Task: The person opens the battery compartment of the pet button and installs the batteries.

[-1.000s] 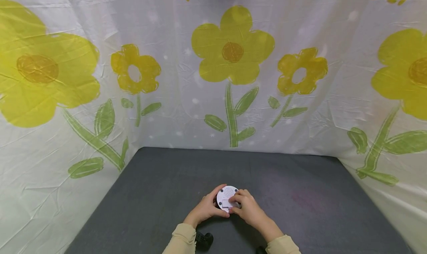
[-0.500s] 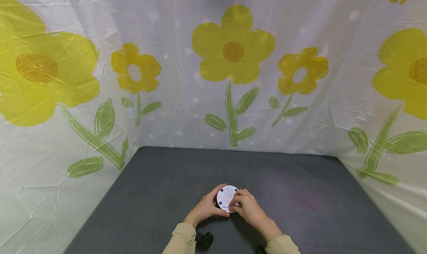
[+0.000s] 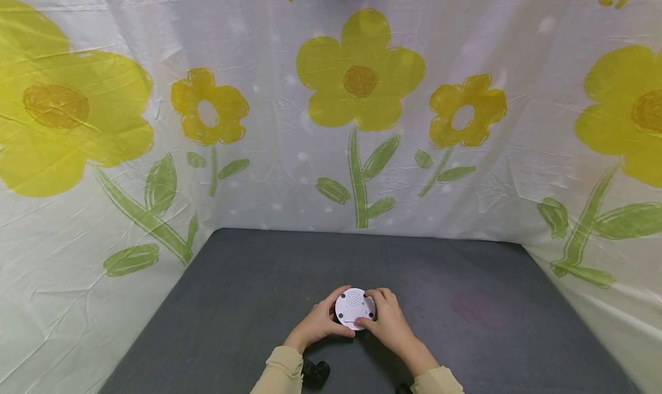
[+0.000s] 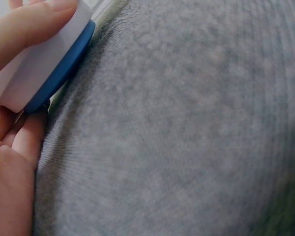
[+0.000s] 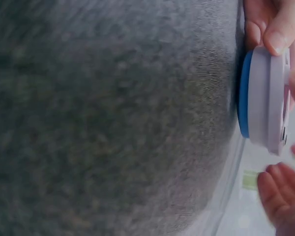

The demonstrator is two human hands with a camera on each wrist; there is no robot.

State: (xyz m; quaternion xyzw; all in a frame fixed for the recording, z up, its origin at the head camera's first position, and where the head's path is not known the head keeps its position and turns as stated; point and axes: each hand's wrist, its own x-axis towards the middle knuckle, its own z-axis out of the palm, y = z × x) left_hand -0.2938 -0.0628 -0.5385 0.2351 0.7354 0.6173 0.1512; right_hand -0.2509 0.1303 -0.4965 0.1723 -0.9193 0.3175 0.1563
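A round white device [image 3: 354,303] with a grid of small holes and dark feet faces up above the dark table. My left hand [image 3: 322,320] grips it from the left, thumb on its near edge and fingers around the far side. The device's blue side [image 4: 64,73] shows in the left wrist view. A rectangular cover [image 3: 351,316] lies low on the white face, its line partly hidden by my right thumb. My right hand [image 3: 389,321] rests that thumb on the face. Its other fingers [image 5: 274,199] are spread off the rim in the right wrist view, the index fingertip close to it.
The dark grey tabletop [image 3: 269,273] spreads around both hands. A black object [image 3: 316,373] is beside the left sleeve. A white cloth with yellow flowers [image 3: 279,153] hangs behind the table. Grey knitted clothing [image 4: 177,118] fills most of the wrist views.
The cover stood out under my right fingers and now looks level with the white face. My right fingers have lifted and spread toward the far rim; the thumb stays. My left hand holds still.
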